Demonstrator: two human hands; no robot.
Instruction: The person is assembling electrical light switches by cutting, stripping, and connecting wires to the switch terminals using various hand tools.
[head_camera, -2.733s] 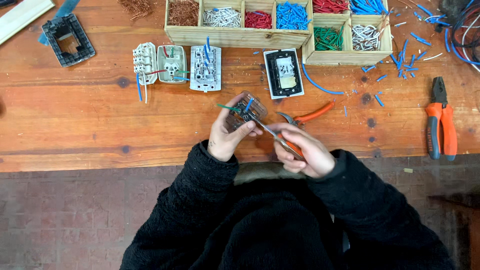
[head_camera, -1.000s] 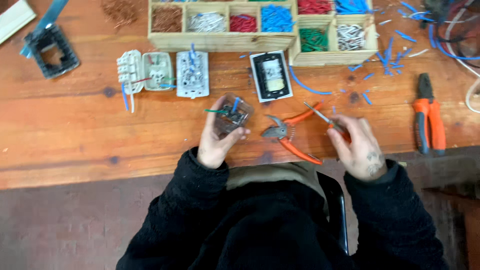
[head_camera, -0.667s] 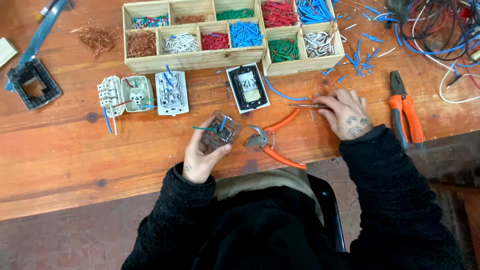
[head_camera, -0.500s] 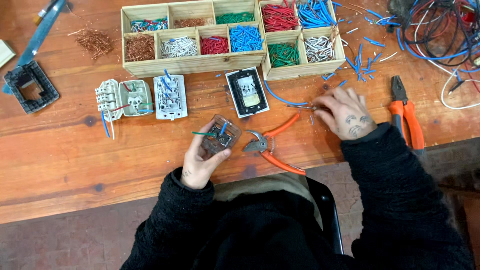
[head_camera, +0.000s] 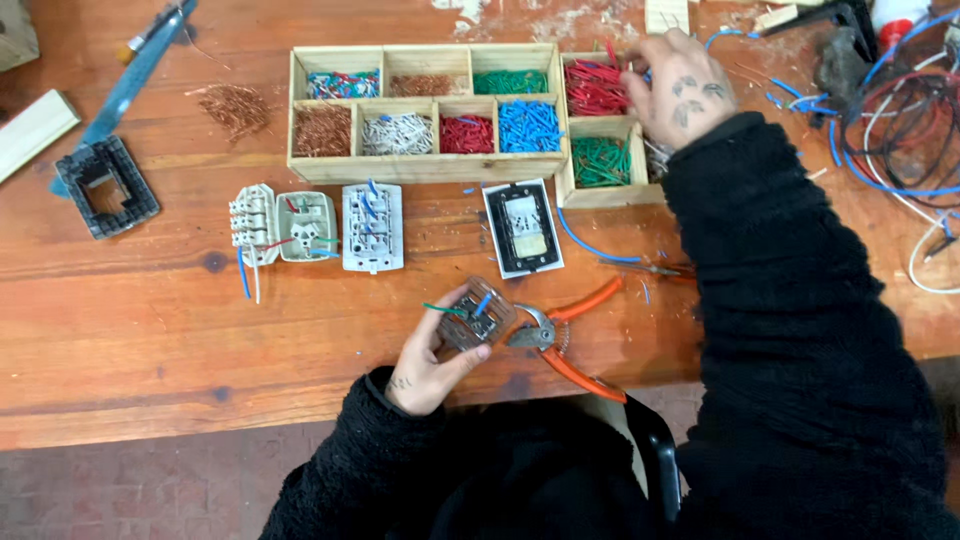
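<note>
Red wires (head_camera: 594, 88) sit sorted in a box (head_camera: 420, 168) — our right hand (head_camera: 678, 88) dips in, fingers curled; our left hand (head_camera: 428, 360) pinches a switch (head_camera: 473, 318) steady.

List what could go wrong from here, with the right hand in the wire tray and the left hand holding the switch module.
1. The right hand reaches across the wooden tray; its sleeve may drag the black-framed switch or tip loose wire pieces out.
2. The left hand holds the switch module alone; its green and blue wires might slip out.
3. The orange pliers lie near the table edge and might get knocked off.
</note>
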